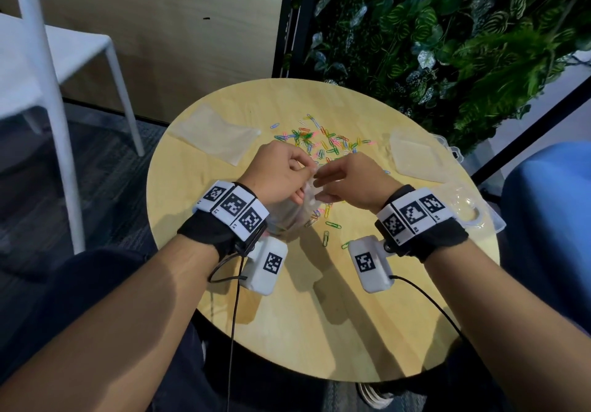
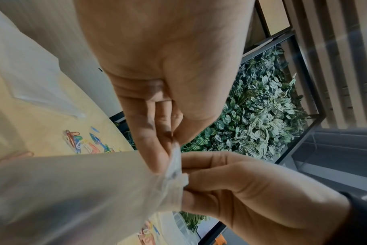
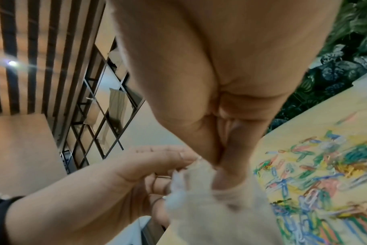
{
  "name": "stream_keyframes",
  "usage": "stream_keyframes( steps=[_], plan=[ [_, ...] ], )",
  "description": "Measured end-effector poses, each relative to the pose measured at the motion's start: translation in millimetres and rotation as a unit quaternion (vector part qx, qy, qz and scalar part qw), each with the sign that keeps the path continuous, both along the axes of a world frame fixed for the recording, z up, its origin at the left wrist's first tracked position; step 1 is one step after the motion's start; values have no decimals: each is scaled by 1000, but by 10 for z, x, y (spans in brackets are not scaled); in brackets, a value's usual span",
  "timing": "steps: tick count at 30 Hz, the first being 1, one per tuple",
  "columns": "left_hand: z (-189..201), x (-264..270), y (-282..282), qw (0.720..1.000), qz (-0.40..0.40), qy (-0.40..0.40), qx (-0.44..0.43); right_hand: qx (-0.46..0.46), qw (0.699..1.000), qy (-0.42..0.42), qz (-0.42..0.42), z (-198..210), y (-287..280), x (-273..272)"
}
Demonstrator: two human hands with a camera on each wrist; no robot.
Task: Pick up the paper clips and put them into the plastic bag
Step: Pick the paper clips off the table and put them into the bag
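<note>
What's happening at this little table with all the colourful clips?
A person sits at a round wooden table, both wrists strapped with cameras. The left hand and the right hand pinch the top edge of a clear plastic bag between them, seemingly working at its mouth. Most of the paper clips lie scattered on the table beyond the hands, with a few nearer. Two more flat bags lie to the sides.

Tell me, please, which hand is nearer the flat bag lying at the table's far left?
Left. The left hand is just right of that flat bag; the right hand is farther right, beyond it.
</note>
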State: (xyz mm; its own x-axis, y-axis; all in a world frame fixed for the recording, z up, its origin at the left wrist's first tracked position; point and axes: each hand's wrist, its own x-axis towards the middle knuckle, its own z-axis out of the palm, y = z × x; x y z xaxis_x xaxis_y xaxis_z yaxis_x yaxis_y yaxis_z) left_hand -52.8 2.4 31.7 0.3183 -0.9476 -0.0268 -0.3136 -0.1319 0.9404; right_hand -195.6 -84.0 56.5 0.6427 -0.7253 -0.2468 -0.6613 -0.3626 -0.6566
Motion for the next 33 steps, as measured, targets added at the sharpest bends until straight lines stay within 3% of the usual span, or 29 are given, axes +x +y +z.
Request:
stream_keyframes(
  steps=[4,6,9,11,14,16,19,22,28,33],
  plan=[
    [46,151,29,999,34,-14,1,-8,982,-177,-65,85,66,-215],
    [73,254,65,998,57,-22,1,-33,985,-133,-109,-16,49,-419],
    [112,351,114,996,75,-48,1,66,986,60,-137,-334,119,-725],
    [124,376,144,995,79,-65,3,99,978,124,-135,-532,225,-819],
    [117,424,193,992,101,-75,-1,-3,978,184,-103,-766,333,-789],
    [104,450,218,990,114,-81,-2,-61,977,172,-111,-871,347,-675],
    [88,490,252,987,141,-81,-4,-61,983,103,-139,-955,282,-418],
    [63,550,293,985,157,-65,4,-87,983,85,-134,-947,182,-170],
    [31,579,364,991,98,-28,82,-149,976,152,-43,-1003,-17,186],
    [58,548,315,992,78,-33,89,-237,957,166,22,-954,-76,220]
  ],
)
